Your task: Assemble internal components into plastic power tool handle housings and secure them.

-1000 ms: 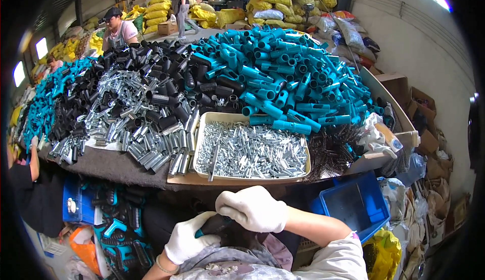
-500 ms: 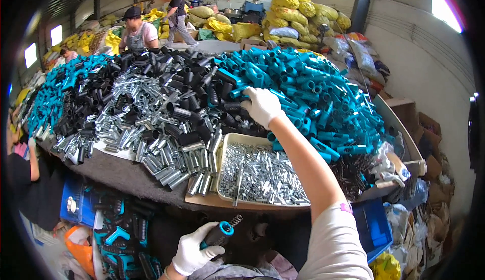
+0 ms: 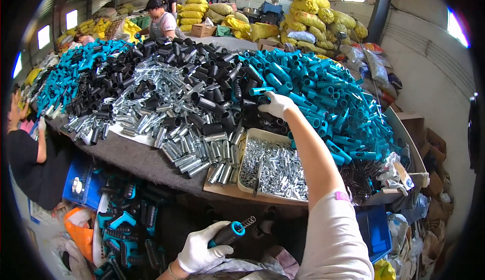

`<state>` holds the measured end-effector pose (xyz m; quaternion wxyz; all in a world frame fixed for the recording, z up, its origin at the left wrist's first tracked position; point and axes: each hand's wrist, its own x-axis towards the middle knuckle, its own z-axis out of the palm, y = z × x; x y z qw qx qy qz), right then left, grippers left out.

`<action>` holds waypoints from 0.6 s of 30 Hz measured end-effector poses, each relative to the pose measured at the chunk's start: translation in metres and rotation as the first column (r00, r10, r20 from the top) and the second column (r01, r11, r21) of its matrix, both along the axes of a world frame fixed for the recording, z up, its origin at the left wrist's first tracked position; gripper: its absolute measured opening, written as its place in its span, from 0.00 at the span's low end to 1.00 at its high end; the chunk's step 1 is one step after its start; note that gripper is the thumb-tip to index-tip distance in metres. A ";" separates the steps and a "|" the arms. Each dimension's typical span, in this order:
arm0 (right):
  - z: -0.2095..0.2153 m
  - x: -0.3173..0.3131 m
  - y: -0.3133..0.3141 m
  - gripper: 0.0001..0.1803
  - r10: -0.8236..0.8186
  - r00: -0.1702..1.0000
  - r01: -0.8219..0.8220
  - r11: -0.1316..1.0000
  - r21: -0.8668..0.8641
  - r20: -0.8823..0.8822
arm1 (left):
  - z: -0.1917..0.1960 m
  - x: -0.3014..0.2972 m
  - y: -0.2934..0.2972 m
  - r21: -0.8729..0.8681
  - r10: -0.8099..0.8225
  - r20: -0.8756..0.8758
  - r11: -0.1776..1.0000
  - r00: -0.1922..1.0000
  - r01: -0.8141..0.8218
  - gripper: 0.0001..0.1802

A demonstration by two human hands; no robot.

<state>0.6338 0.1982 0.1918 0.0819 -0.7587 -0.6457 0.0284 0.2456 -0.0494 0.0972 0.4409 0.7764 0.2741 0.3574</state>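
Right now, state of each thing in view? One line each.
Left hand: gloved, gripping a part.
Black handle with teal collar and spring: held, spring end up and to the right.
Right hand: gloved, reaching into the black tubes.
Tray of small metal pieces: full.
Teal tubes: heaped loose.

Factory workshop: heaped plastic sleeves (image 3: 323, 93), stacked sacks (image 3: 313, 20).

Right hand (image 3: 275, 104) now stretched onto black tubes (image 3: 255, 106), left hand (image 3: 202, 247) lowered
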 end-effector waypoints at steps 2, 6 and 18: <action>0.004 0.002 -0.024 0.42 0.125 0.990 -0.119 0.989 0.083 -0.063 | 0.003 -0.003 -0.005 0.003 -0.011 0.036 1.000 0.999 0.011 0.36; 0.011 -0.026 -0.110 0.35 0.339 0.858 -0.170 0.896 0.410 -0.385 | 0.005 -0.013 -0.016 -0.068 0.027 0.008 0.997 1.000 -0.027 0.42; -0.069 -0.112 -0.360 0.36 0.026 -0.154 0.070 0.997 0.015 -0.988 | 0.006 0.001 -0.012 0.007 -0.067 -0.146 0.998 0.987 0.068 0.34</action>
